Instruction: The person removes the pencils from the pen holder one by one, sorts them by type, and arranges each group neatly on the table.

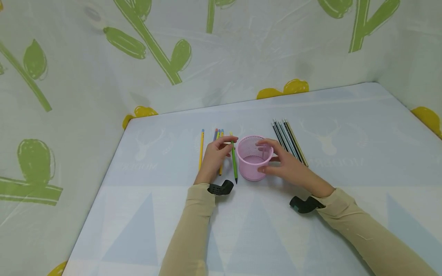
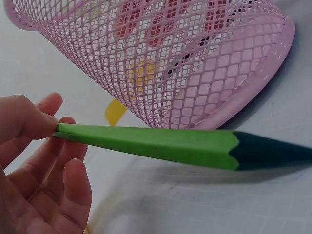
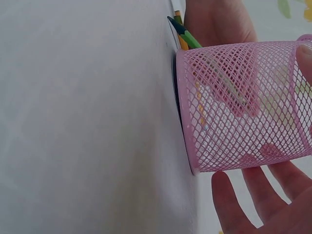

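A pink mesh pencil cup stands upright on the table between the two hands. My right hand holds it by its right side; in the right wrist view the thumb is at the rim and the fingers lie along the far side of the mesh. My left hand, just left of the cup, pinches a green pencil between thumb and fingers. The pencil's dark sharpened tip points toward my body, beside the cup's base.
Left of the cup lie a yellow pencil and a few more pencils, partly covered by the left hand. To the right, several dark and silvery pencils lie side by side, partly behind the right hand. A leaf-patterned wall covering borders the table.
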Available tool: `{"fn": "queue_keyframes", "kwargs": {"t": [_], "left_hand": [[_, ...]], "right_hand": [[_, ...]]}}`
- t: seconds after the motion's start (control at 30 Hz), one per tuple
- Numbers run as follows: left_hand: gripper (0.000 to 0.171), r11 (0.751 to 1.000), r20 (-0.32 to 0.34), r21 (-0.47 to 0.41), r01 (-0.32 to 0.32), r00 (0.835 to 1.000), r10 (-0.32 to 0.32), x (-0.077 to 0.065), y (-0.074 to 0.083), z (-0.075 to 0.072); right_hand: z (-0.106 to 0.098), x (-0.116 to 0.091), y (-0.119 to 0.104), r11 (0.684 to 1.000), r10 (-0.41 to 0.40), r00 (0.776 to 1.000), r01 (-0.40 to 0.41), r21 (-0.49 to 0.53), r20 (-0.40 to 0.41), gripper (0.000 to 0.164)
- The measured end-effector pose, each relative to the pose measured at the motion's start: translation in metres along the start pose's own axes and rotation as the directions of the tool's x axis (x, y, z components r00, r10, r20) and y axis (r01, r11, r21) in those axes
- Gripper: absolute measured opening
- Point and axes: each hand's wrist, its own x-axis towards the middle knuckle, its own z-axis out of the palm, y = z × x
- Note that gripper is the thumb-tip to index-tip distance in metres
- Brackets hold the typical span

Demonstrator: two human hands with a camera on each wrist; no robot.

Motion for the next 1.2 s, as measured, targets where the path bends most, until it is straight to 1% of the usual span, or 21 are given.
{"fn": "queue_keyframes", "kwargs": {"t": [0.1,0.27,0.33,0.47,0.57,0.73,0.87,1.03,1.1,1.2], "left_hand": [[0.024,1.000,-0.001,0.008,0.005,1.000,-0.005,0.000,0.000,0.000],[0.022,1.000,0.003,0.026,0.003,1.000,-0.003,0.008,-0.014,-0.001],[0.021,0.999,0.003,0.047,-0.014,1.000,0.014,0.012,-0.020,-0.001],[0.021,0.995,-0.003,0.082,-0.053,0.999,0.053,0.015,-0.025,-0.001],[0.021,0.994,-0.006,0.080,-0.069,0.998,0.070,0.016,-0.026,0.000],[0.021,0.995,-0.010,0.049,-0.082,0.997,0.083,0.016,-0.026,0.000],[0.020,0.996,-0.010,0.036,-0.082,0.997,0.082,0.016,-0.025,-0.001],[0.020,0.996,-0.002,0.048,-0.072,0.997,0.072,0.015,-0.024,-0.001],[0.020,0.996,-0.001,0.053,-0.067,0.998,0.067,0.015,-0.025,-0.001],[0.020,0.996,-0.002,0.055,-0.068,0.998,0.068,0.015,-0.025,-0.001]], "right_hand": [[0.000,0.000,0.000,1.000,-0.005,1.000,0.005,0.001,0.002,0.068],[0.000,0.000,0.002,1.000,0.000,1.000,0.000,0.003,0.000,0.068],[0.000,0.000,0.002,1.000,-0.003,1.000,0.003,0.009,0.001,0.068],[-0.001,0.000,0.002,1.000,-0.004,1.000,0.004,0.020,0.005,0.068],[-0.001,0.000,0.002,1.000,0.000,1.000,-0.001,0.031,0.009,0.069],[-0.001,0.000,0.002,0.999,0.005,1.000,-0.006,0.037,0.011,0.070],[-0.001,0.000,0.002,1.000,0.009,1.000,-0.009,0.027,0.005,0.069],[0.000,0.001,0.004,1.000,0.011,1.000,-0.011,0.017,0.002,0.068],[-0.001,0.000,0.001,1.000,0.016,1.000,-0.016,0.017,0.004,0.068],[-0.001,-0.003,-0.010,0.999,0.024,1.000,-0.024,0.030,0.008,0.068]]}}
